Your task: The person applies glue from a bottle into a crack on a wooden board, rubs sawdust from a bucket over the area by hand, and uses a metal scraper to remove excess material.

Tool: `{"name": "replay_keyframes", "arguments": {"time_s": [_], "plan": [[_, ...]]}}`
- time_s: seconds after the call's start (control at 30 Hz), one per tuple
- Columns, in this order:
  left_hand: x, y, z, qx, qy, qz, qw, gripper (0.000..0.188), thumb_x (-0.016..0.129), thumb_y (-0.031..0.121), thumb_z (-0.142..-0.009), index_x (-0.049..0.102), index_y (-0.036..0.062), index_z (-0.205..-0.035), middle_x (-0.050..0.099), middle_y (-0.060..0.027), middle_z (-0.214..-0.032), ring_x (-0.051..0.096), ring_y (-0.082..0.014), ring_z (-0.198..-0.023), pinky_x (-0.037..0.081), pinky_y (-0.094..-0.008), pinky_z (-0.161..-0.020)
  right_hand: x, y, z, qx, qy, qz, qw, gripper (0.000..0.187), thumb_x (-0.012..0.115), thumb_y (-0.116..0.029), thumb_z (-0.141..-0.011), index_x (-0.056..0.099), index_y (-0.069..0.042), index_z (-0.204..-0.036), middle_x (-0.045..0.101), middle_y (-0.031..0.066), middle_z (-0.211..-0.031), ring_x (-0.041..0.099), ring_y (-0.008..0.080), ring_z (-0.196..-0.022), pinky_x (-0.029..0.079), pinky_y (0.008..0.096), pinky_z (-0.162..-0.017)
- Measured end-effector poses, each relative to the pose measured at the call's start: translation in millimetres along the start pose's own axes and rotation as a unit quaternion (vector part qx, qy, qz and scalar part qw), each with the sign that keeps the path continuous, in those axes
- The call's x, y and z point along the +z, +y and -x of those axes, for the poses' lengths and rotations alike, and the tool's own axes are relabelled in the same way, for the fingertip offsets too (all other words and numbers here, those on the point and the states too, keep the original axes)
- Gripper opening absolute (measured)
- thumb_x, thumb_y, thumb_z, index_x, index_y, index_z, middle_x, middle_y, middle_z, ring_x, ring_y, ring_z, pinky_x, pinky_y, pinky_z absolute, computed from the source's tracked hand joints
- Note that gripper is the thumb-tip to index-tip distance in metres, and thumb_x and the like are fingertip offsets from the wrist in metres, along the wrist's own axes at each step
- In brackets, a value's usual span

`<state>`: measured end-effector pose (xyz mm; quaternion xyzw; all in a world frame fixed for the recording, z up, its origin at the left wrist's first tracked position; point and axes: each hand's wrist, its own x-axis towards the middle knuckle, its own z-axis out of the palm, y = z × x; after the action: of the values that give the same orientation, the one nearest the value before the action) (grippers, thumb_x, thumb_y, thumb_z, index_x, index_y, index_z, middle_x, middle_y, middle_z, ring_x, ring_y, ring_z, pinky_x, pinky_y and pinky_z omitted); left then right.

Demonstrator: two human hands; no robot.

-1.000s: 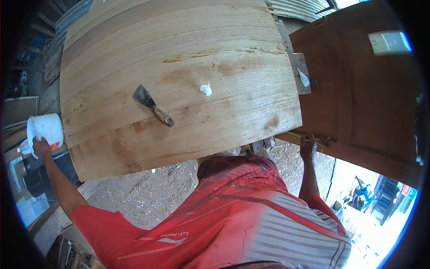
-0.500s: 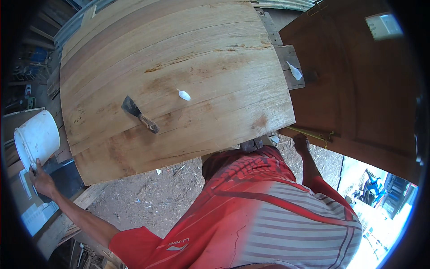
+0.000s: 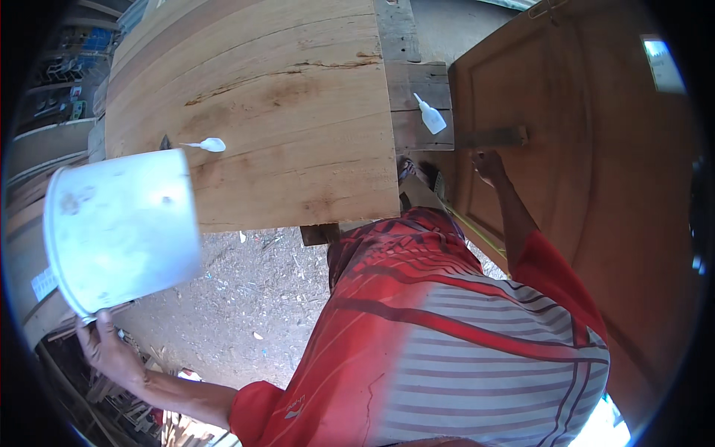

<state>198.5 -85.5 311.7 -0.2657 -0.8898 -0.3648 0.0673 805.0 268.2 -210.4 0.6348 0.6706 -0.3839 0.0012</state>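
My left hand [image 3: 112, 354] grips a white plastic bucket [image 3: 126, 231] by its rim, thumb and fingers on either side. The bucket is tilted on its side, held in front of the near left corner of a wide wooden panel [image 3: 298, 164]. Behind it only the dark blade tip of a scraper [image 3: 165, 141] shows. A small white nozzle bottle [image 3: 214, 144] lies on the panel. Another white nozzle bottle [image 3: 432, 118] lies on rough planks to the right. My right hand [image 3: 488, 167] hangs with curled fingers beside a brown panelled door, and nothing shows in it.
The brown door [image 3: 544, 186] stands along the right side, close to my right arm. Wood chips litter the ground [image 3: 246, 298] below the panel. Scrap wood [image 3: 97, 380] is piled at lower left. Worn planks [image 3: 421, 78] jut out past the panel's right edge.
My left hand has brought the bucket rightward and closer, so it now covers most of the scraper. The panel has shifted left in view, and my right hand appears higher, beside the door.
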Motion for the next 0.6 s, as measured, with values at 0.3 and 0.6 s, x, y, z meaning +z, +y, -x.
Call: {"name": "replay_keyframes", "arguments": {"time_s": [0.3,0.6], "plan": [[102.7,42.2,111.9,0.129,-0.179,0.167,0.961,0.045,0.074,-0.018,-0.074,0.071,0.0000,-0.115,0.067,-0.0103,-0.120,0.062,-0.0209,-0.115,0.047,-0.0357,-0.102,-51.7,-18.2,7.5,-0.023,0.023,-0.196,0.980,0.032,0.065,-0.031,-0.099,0.069,0.001,-0.100,0.068,0.0053,-0.080,0.063,0.0112,-0.065,0.051,0.0290,-0.057],[161.1,50.7,136.9,0.242,-0.135,0.058,0.959,0.041,0.076,-0.021,-0.073,0.070,-0.0012,-0.109,0.066,-0.0105,-0.120,0.063,-0.0218,-0.114,0.055,-0.0338,-0.095,-147.7,-158.8,-11.3,-0.236,0.109,-0.130,0.957,0.042,0.067,-0.037,-0.098,0.071,0.003,-0.113,0.072,0.0109,-0.082,0.069,0.0183,-0.074,0.054,0.0365,-0.071]]}}
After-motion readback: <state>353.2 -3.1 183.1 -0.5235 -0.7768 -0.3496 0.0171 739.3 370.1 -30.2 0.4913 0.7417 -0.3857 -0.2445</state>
